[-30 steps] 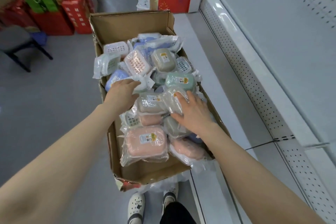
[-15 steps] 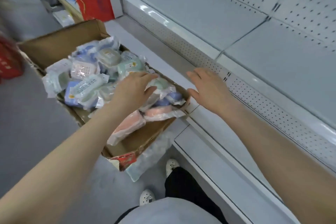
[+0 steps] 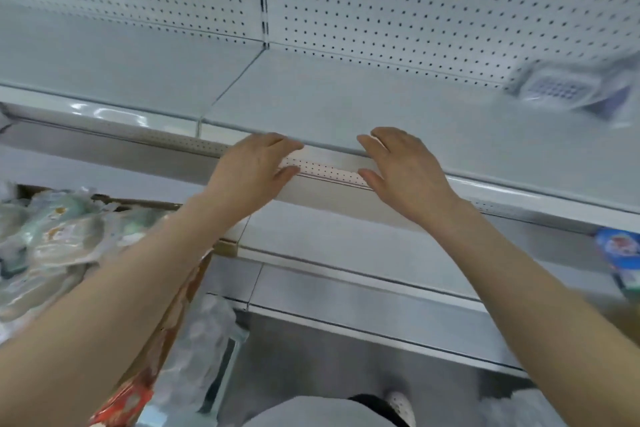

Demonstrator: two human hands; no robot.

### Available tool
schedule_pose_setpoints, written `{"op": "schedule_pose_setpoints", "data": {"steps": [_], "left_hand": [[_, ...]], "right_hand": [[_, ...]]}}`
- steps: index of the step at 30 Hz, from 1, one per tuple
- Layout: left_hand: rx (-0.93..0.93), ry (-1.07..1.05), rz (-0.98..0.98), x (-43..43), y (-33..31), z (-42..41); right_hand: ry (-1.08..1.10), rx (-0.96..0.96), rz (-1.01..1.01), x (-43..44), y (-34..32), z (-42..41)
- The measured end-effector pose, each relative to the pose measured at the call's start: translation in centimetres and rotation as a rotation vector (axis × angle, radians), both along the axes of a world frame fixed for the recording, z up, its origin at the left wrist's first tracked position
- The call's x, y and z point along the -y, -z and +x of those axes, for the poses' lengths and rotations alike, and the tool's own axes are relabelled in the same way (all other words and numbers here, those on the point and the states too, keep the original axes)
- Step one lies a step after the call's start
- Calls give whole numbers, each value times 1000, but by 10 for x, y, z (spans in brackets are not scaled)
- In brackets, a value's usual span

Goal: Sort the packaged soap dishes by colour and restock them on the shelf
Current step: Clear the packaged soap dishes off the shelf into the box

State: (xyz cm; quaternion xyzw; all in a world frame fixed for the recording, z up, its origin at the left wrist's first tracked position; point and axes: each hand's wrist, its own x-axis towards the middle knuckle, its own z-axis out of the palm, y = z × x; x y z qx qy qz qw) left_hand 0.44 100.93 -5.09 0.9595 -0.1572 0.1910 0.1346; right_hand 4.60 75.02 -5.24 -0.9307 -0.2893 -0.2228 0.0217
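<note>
Both my hands hover at the front edge of the white metal shelf (image 3: 346, 104), fingers straight, holding nothing. My left hand (image 3: 251, 166) is in front of the shelf's perforated edge strip; my right hand (image 3: 403, 166) is a short gap to its right. Whether either touches the edge is unclear. One blurred packaged soap dish (image 3: 568, 92), blue-white, lies on the shelf at the far right against the pegboard back. The cardboard box (image 3: 180, 288) with several packaged soap dishes (image 3: 59, 236) in green and beige is at lower left, partly hidden by my left forearm.
A white pegboard back wall (image 3: 415, 3) rises behind the shelf. A lower shelf (image 3: 346, 253) runs beneath my hands, with a blue packaged item (image 3: 620, 253) at its right end. Crumpled clear plastic (image 3: 204, 340) hangs beside the box. My shoe (image 3: 401, 406) shows at the bottom.
My view swung from the box up to the shelf. Both hands left the packages in the box and rose empty to the shelf's front edge.
</note>
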Motion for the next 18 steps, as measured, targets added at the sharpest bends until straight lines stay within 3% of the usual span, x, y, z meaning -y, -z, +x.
{"op": "schedule_pose_setpoints", "data": {"steps": [18], "left_hand": [[23, 293, 33, 340, -22, 143]], "right_hand": [[385, 48, -9, 358, -19, 65]]}}
